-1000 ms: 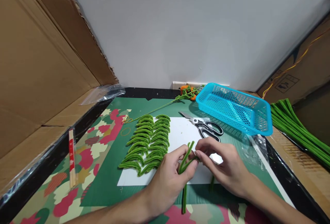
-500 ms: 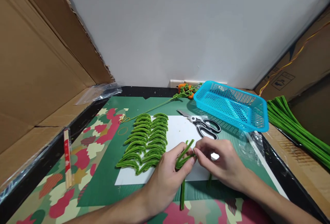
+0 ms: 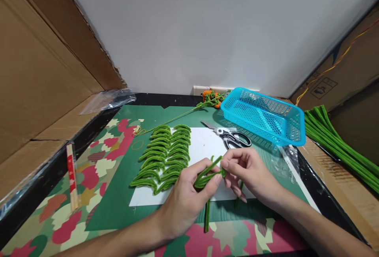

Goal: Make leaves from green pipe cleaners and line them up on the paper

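Note:
My left hand (image 3: 185,196) is closed around a folded green pipe cleaner (image 3: 203,180), whose loops stick out between thumb and fingers. Thumb and forefinger of my right hand (image 3: 254,172) pinch the right end of the same pipe cleaner. Below my hands, a straight green pipe cleaner length (image 3: 207,218) pokes out over the mat; its upper part is hidden. Another short green piece (image 3: 239,194) shows under my right hand. Left of my hands, several leaf-shaped bent pipe cleaners (image 3: 179,148) lie in two columns, partly on a white sheet (image 3: 199,140).
Scissors (image 3: 227,134) lie just beyond my right hand. Behind them stands a blue plastic basket (image 3: 263,132). An orange-and-green pipe cleaner flower (image 3: 211,98) lies at the back. Chopsticks in a wrapper (image 3: 72,176) are left; long green pipe cleaners (image 3: 340,146) lie right. Cardboard (image 3: 38,51) flanks the table.
My right hand has turned slightly, its lower fingers now showing beneath the pinch at the pipe cleaner's end. The whole view has shifted a little, with things sitting slightly higher and further left.

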The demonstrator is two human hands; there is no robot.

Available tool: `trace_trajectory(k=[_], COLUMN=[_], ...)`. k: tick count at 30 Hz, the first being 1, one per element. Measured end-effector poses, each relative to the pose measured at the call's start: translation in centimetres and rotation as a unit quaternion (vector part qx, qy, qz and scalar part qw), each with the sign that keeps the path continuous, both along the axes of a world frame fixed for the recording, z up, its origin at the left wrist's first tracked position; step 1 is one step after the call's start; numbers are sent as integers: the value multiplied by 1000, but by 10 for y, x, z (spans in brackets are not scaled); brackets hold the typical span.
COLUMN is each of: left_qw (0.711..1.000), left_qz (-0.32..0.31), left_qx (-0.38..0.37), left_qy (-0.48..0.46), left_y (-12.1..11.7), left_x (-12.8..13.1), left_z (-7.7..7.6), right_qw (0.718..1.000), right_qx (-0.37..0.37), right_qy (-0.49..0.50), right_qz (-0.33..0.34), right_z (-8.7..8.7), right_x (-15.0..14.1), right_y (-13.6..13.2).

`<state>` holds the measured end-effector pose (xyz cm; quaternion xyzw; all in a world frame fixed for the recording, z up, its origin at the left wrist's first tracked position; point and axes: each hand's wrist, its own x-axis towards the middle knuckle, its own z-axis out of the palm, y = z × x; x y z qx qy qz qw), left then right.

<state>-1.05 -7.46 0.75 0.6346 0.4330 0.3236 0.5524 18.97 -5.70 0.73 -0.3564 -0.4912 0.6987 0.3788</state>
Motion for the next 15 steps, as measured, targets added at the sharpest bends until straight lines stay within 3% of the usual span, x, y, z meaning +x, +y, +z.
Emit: trace_trajectory(k=[3,5,7,9,11,13,15], left_qw=[993,978,966,962,958,951,943], left_qz=[12,5,-8,-14,-12,-14,-31], left_qx=[-90,-152,-178,-183,-195,-218,-243], left_qy=[-79,-145,-187,-204,-211,-217,-227], left_y=[2,3,4,5,6,6,7], left_x=[2,3,4,4,4,3,3], left_z=[-3,-4,-5,-4,-4,-2,0], right_qw=[997,976,919,832,760,731,731], right_qx=[61,176,335,482,568,596,600], right_qy=[-38,-117,-201,-269,-312,-333,-324], right_qz=[-17,-44,-60,-54,-36,-21,-16], right_z=[2,4,4,2,-1,-2,-3], right_x=[2,5,9,13,17,21,23], right_y=[0,-1,-1,-1,1,2,3])
